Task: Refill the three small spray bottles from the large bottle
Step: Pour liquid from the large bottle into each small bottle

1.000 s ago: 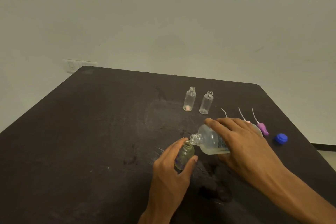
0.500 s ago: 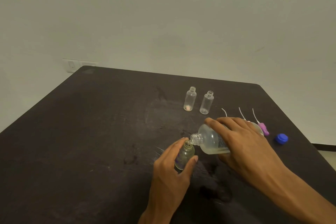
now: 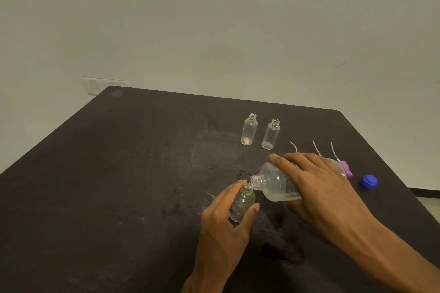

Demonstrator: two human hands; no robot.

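My right hand (image 3: 319, 188) grips the large clear bottle (image 3: 276, 184), tipped on its side with its open neck at the mouth of a small bottle (image 3: 241, 204). My left hand (image 3: 226, 223) holds that small bottle upright between thumb and fingers; it has liquid in it. Two more small clear bottles, uncapped, stand farther back: one (image 3: 248, 129) with a pink spot at its base, the other (image 3: 270, 134) to its right.
The dark table (image 3: 119, 173) carries spray heads with white tubes behind my right hand, one purple head (image 3: 345, 169) visible, and a blue cap (image 3: 368, 182) at the right. A wall switch plate (image 3: 104, 84) sits behind the table's far left corner.
The large bottle has stayed tipped against the small bottle's mouth. Both hands have held their places.
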